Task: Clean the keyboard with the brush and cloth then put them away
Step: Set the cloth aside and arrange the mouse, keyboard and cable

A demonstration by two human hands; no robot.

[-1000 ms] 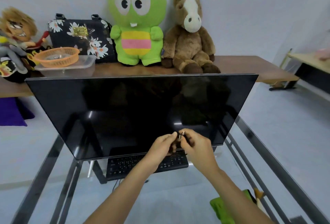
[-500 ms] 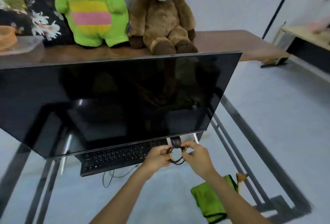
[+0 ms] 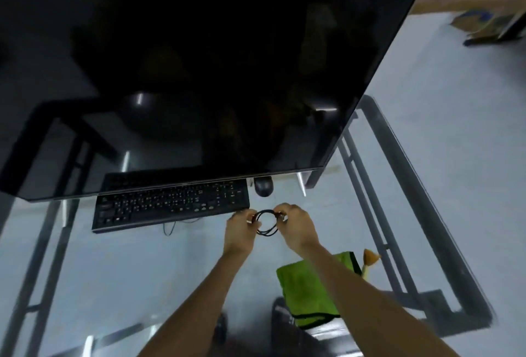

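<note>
A black keyboard (image 3: 170,204) lies on the glass desk under the front edge of the monitor. Just right of it, my left hand (image 3: 242,224) and my right hand (image 3: 297,223) hold a small coil of black cable (image 3: 266,222) between them, each pinching one side. A green cloth (image 3: 310,288) lies on the glass near the desk's front right, partly under my right forearm. Beside it pokes out a brush (image 3: 368,261) with a tan tip; most of it is hidden.
A large dark monitor (image 3: 199,72) tilts over the back of the glass desk (image 3: 113,271). A black mouse (image 3: 263,187) sits right of the keyboard, just beyond my hands. The desk's metal frame (image 3: 421,214) runs along the right side.
My view has tipped down toward the desk. My hands have come down from in front of the monitor to just above the glass, and the cable between them now forms a coil.
</note>
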